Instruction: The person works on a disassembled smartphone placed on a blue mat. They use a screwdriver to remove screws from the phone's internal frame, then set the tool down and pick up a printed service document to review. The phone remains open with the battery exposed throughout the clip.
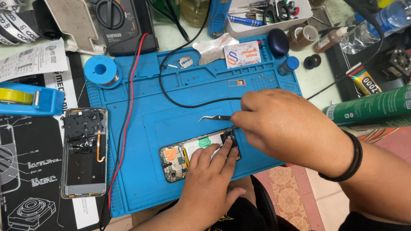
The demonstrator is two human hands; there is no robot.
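Your left hand [212,171] presses flat on the opened phone [188,155] on the blue mat [171,102]; your right hand [282,124] pinches tweezers [214,118] just above it; a slip could scratch the board.

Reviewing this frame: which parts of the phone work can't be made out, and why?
- Head view: the lower end of the opened phone is covered by the left hand.
- What the right hand grips is hidden by its own fingers; only a thin tip shows at the phone.
- Curved tweezers: rear end hidden behind the right hand.
- Phone's small parts: too small to tell.
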